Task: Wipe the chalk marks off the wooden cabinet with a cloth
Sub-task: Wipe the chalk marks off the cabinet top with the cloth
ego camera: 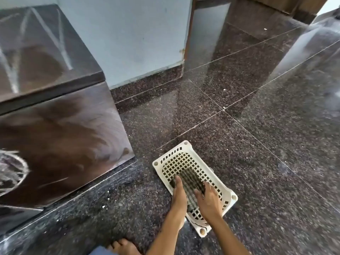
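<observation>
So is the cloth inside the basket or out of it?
Inside. The dark checked cloth lies in the white plastic lattice basket on the floor, and both hands, left and right, are on it.

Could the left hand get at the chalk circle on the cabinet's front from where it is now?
Probably yes. The left hand lies on the cloth in the basket, and only bare floor separates it from the chalk circle on the cabinet.
</observation>
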Demonstrator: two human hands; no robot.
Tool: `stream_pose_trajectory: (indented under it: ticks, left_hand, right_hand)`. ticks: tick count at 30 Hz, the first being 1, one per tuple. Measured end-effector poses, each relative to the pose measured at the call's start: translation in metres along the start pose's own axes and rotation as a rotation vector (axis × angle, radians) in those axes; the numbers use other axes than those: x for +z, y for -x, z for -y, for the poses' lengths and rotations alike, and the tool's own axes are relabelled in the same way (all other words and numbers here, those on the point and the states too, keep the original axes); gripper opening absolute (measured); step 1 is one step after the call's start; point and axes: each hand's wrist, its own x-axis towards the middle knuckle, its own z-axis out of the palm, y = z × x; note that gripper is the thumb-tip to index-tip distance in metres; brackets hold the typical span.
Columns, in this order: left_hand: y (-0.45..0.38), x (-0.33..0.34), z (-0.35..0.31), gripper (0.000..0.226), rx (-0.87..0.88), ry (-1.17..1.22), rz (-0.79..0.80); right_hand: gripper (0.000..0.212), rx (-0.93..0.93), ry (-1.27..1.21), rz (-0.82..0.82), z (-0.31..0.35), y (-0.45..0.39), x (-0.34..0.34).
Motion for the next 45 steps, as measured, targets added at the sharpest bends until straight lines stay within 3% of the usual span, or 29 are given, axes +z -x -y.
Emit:
stream_pose_trajectory:
  ticks: [2,7,11,14,16,19,26,36,40,45]
  left_hand:
    - [-0.007,0.005,0.002,0.121,-0.021,0.017,-0.031]
    - [-0.007,0.015,0.003,0.111,-0.035,0.086,-0.085]
    - [-0.01,0.016,-0.003,0.114,-0.071,0.199,-0.104]
    - [-0.03,0.013,0.011,0.131,-0.11,0.278,-0.136]
    - [-0.025,0.012,0.007,0.115,-0.155,0.284,-0.139]
    - [-0.009,0.008,-0.01,0.06,-0.151,0.353,-0.146]
    - [0.005,-0.007,-0.045,0.017,-0.065,0.415,-0.189]
    - [0.083,-0.043,-0.114,0.028,0.184,0.44,-0.122]
    - [0.124,-0.059,-0.138,0.045,0.34,0.412,-0.091]
    - [0.19,-0.084,-0.173,0.028,0.494,0.459,-0.159]
  right_hand:
    - [0.06,0.041,-0.025,-0.042,0.002,-0.005,0.004]
    - [0.063,0.096,0.032,-0.042,0.011,-0.014,0.008]
    - [0.043,0.181,-0.099,-0.031,0.016,-0.024,0.012]
    - [0.022,0.262,-0.182,-0.011,0.02,-0.027,0.005]
    - [0.022,0.268,-0.239,-0.01,0.022,-0.027,0.0]
    - [0.02,0.257,-0.413,0.041,0.033,-0.021,-0.01]
    - [0.023,0.218,-0.767,-0.081,0.079,0.001,-0.029]
    - [0.037,-0.061,-0.942,-0.023,0.157,0.054,-0.07]
    - [0.038,-0.191,-0.951,0.055,0.193,0.078,-0.097]
    - [0.025,-0.28,-1.03,0.14,0.25,0.119,-0.126]
